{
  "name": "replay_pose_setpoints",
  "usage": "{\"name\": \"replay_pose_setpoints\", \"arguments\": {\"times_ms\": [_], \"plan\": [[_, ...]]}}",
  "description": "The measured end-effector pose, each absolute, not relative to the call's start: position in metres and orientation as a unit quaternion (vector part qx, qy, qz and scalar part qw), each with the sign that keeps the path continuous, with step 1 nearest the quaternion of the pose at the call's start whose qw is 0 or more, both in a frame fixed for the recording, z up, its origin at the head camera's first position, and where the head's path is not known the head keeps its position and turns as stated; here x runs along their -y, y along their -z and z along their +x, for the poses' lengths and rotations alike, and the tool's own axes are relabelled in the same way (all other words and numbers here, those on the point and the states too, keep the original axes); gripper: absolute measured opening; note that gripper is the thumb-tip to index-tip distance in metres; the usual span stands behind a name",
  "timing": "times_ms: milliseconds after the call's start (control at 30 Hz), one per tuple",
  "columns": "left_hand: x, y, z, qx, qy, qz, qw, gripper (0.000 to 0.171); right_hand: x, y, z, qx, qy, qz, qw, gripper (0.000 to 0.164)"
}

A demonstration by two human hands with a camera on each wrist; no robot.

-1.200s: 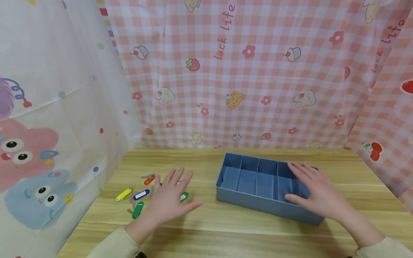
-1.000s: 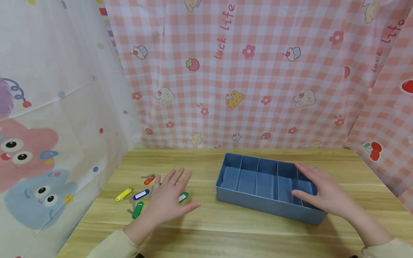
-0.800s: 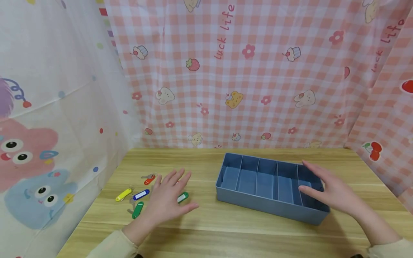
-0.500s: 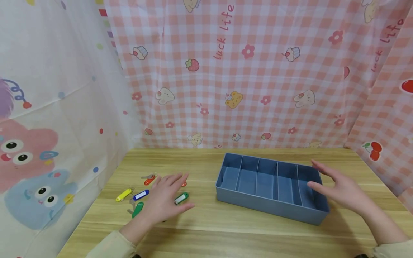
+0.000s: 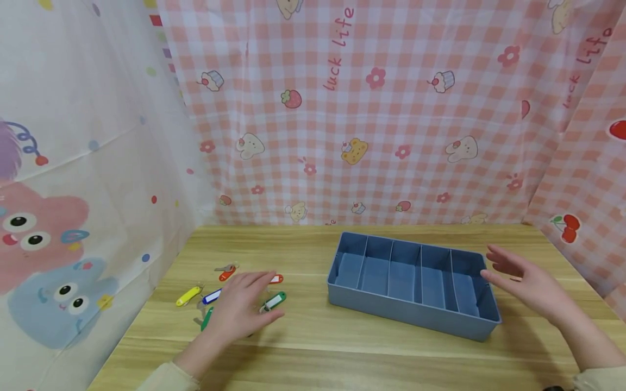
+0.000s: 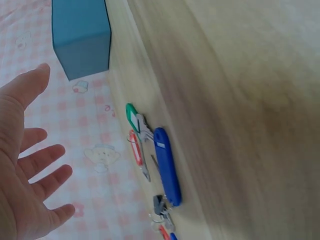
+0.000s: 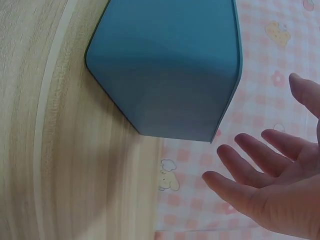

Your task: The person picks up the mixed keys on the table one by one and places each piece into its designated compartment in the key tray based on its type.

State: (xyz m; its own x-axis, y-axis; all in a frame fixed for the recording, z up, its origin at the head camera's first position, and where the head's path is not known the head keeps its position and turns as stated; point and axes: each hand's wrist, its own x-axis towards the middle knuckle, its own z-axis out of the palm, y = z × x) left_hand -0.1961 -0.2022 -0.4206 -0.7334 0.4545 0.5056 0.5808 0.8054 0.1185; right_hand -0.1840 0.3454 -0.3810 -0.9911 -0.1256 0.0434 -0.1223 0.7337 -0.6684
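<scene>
My left hand (image 5: 237, 309) hovers over several keys with coloured tags on the left part of the table, fingers loosely bent and holding nothing. Around it lie a yellow key tag (image 5: 188, 296), a blue key tag (image 5: 212, 296), a red key tag (image 5: 227, 273) and a green key tag (image 5: 275, 301). Another green key tag (image 5: 206, 319) is partly hidden by the hand. In the left wrist view a second blue key tag (image 6: 168, 167) shows below the palm. My right hand (image 5: 533, 288) is beside the right end of a blue divided box (image 5: 411, 312), fingers spread and holding nothing.
The box stands slightly askew on the wooden table (image 5: 313, 364), with several compartments that have nothing in them. A pink checked cloth (image 5: 313, 125) hangs behind the table, and a white printed cloth (image 5: 107, 163) hangs on the left.
My right hand has moved right, from over the box's right compartments to outside its right end. My left hand has drawn slightly down and left, its fingers bending more and uncovering a red tag.
</scene>
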Motion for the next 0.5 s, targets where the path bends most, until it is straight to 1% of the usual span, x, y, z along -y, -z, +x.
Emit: {"name": "replay_pose_setpoints", "arguments": {"times_ms": [133,267,500], "plan": [[0.208,0.426,-0.197,0.907,0.140,-0.296,0.266,0.075,-0.353,0.384,-0.186,-0.922,0.381,-0.061,0.019,0.072],[0.214,0.429,-0.198,0.900,0.143,-0.300,0.283,0.073,-0.360,0.386,-0.189,-0.910,0.410,-0.052,0.041,0.070],[0.223,0.431,-0.196,0.909,0.153,-0.275,0.272,0.073,-0.372,0.394,-0.195,-0.864,0.495,-0.044,0.081,0.068]]}}
